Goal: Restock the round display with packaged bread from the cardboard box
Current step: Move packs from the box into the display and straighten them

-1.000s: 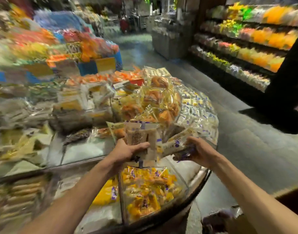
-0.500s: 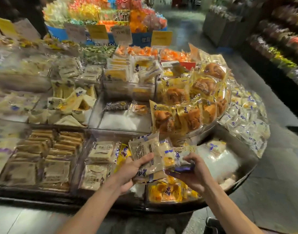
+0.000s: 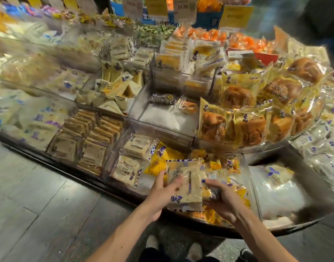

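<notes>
Since the earlier frame the view has dropped and closed in on the front edge, and both hands have come lower with their load. The round display (image 3: 105,186) fills most of the picture, a tiered stand of clear-walled compartments heaped with wrapped baked goods. Brown buns (image 3: 257,114) in yellow wrappers crowd the raised tier at right.

On the lowest tier, a compartment of pale square packets (image 3: 132,159) sits just left of a bin of yellow packets (image 3: 156,165). The bread packets (image 3: 187,184) being restocked are a small stack of the same pale kind, held above the yellow bin.

The left grip (image 3: 162,193), a bare hand, clasps the stack's left edge, and the right grip (image 3: 223,201) curls round its right edge. The top packet's long side runs away from the person.

The matching compartment lies up and to the left of the stack, just beyond the left grip, which is the nearer hand.

The cardboard box is out of view. Motion blur smears the left fingers, so their exact lie is unclear. The number of packets in the stack cannot be counted, and the stack hides part of the yellow bin.
</notes>
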The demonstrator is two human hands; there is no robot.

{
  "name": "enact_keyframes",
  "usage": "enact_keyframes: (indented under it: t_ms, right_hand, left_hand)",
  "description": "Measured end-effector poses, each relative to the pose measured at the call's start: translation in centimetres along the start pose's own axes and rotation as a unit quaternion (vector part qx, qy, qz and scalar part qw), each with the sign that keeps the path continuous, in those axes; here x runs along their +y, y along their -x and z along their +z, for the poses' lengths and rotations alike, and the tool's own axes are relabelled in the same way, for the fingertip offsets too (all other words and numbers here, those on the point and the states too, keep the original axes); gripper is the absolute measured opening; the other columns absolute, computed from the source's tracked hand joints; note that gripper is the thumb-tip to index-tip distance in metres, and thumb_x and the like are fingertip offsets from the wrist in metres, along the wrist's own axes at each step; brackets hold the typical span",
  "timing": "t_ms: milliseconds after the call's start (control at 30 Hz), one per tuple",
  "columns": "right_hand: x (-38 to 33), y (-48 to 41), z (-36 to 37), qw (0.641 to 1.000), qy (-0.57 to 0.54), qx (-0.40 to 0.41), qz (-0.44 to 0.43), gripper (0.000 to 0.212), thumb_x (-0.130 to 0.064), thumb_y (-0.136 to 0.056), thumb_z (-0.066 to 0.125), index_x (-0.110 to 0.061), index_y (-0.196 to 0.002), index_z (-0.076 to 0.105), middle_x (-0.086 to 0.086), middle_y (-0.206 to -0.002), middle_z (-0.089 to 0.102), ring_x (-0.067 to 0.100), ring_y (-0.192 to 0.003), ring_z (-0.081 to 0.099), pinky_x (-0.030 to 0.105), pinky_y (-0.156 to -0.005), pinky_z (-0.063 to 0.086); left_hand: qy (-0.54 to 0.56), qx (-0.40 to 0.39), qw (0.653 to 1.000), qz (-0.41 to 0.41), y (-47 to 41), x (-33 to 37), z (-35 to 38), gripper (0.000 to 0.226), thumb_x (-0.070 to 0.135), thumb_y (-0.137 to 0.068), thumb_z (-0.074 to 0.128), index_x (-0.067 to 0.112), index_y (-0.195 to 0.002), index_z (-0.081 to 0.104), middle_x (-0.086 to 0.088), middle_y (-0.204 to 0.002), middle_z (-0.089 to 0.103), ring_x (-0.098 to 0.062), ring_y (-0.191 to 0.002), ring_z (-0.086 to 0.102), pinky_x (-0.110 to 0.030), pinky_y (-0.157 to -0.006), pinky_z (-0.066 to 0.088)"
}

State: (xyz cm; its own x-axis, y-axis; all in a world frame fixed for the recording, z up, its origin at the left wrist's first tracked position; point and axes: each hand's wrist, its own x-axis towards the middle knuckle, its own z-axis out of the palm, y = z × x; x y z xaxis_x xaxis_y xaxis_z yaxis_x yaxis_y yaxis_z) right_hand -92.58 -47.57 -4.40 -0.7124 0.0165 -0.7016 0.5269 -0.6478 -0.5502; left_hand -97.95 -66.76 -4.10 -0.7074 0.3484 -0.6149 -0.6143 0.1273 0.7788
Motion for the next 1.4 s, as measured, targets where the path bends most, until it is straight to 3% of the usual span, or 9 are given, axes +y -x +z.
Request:
enact_keyframes:
  t_ms: [100,200,333,500,800,933,1100,1233,1400]
  right_hand:
    - [0.5,-0.9,0.1,0.999,0.018,0.033,0.004,0.025,-0.01,-0.076,0.07,0.004,-0.097,0.07,0.023,-0.115,0.068,0.041,-0.109,0.066,0.061,-0.094,0.051]
    - [0.9,-1.4,1.3,0.998,0.033,0.06,0.006,0.025,-0.013,-0.07,0.073,0.002,-0.09,0.072,0.021,-0.108,0.068,0.043,-0.109,0.06,0.052,-0.082,0.055]
    - [1.3,-2.0,3.3,0.998,-0.022,0.059,-0.002,0.033,-0.01,-0.072,0.069,0.001,-0.102,0.064,0.019,-0.095,0.075,0.037,-0.098,0.067,0.043,-0.067,0.062]
    - [1.6,-2.7,6.3,0.998,-0.041,0.044,-0.017,0.023,-0.007,-0.078,0.063,0.001,-0.1,0.063,0.019,-0.09,0.075,0.029,-0.076,0.073,0.038,-0.059,0.062]
    - [3.1,-4.2,9.6,0.997,-0.03,0.06,-0.048,0.028,-0.011,-0.074,0.066,0.002,-0.098,0.064,0.02,-0.095,0.073,0.031,-0.084,0.07,0.042,-0.065,0.062]
    - [3.4,-4.2,10.4,0.996,-0.029,0.062,-0.052,0.029,-0.014,-0.068,0.073,0.0,-0.093,0.067,0.018,-0.091,0.073,0.03,-0.081,0.071,0.039,-0.061,0.061]
    - [3.7,-4.3,11.1,0.996,-0.028,0.062,-0.058,0.044,-0.018,-0.049,0.092,-0.001,-0.085,0.075,0.021,-0.1,0.073,0.032,-0.086,0.071,0.045,-0.073,0.061]
    - [3.6,-4.1,11.9,0.996,-0.033,0.058,-0.062,0.027,-0.011,-0.074,0.067,-0.001,-0.099,0.063,0.019,-0.098,0.074,0.034,-0.096,0.067,0.044,-0.075,0.061]
    - [3.1,-4.0,12.8,0.995,-0.042,0.062,-0.066,0.024,-0.01,-0.074,0.064,-0.001,-0.096,0.062,0.021,-0.101,0.071,0.036,-0.096,0.066,0.045,-0.073,0.06]
  left_hand:
    - [0.017,0.024,1.0,-0.005,-0.5,-1.0,-1.8,0.077,0.06,-0.08,0.072,0.038,-0.144,0.037,0.005,-0.132,0.062,-0.011,-0.114,0.064,-0.036,-0.094,0.053]
    - [-0.028,0.04,0.999,0.007,-0.8,-1.0,-3.8,0.052,0.059,-0.08,0.071,0.036,-0.124,0.054,0.006,-0.127,0.061,-0.012,-0.118,0.058,-0.036,-0.1,0.048]
    - [0.029,0.071,0.995,0.058,-1.3,0.1,-8.6,0.023,0.027,-0.093,0.067,0.02,-0.114,0.06,0.0,-0.109,0.072,-0.011,-0.098,0.069,-0.021,-0.074,0.052]
    - [0.089,0.221,0.967,0.092,-4.2,-0.2,-16.4,0.055,0.019,-0.083,0.078,0.026,-0.126,0.045,-0.011,-0.116,0.066,-0.026,-0.094,0.068,-0.053,-0.087,0.056]
    - [-0.035,0.292,0.953,0.074,-7.0,-2.5,-20.6,0.053,0.022,-0.092,0.07,0.022,-0.136,0.041,-0.011,-0.115,0.063,-0.018,-0.08,0.071,-0.035,-0.071,0.059]
    - [-0.309,0.361,0.876,0.083,-6.9,-3.0,-20.6,0.045,0.049,-0.089,0.067,0.025,-0.122,0.049,-0.006,-0.115,0.059,-0.027,-0.102,0.057,-0.038,-0.077,0.047]
    - [-0.458,0.381,0.786,0.167,-8.2,-4.9,-22.2,0.052,0.044,-0.073,0.084,0.018,-0.109,0.056,-0.014,-0.112,0.047,-0.029,-0.093,0.05,-0.043,-0.07,0.051]
    - [-0.557,0.339,0.703,0.283,-8.9,-5.6,-23.5,0.045,0.04,-0.067,0.089,0.015,-0.097,0.066,-0.008,-0.095,0.049,-0.023,-0.082,0.047,-0.035,-0.062,0.045]
    - [-0.605,0.308,0.682,0.274,-8.9,-4.4,-23.4,0.054,0.043,-0.063,0.09,0.013,-0.1,0.064,-0.009,-0.093,0.055,-0.026,-0.084,0.054,-0.039,-0.066,0.051]
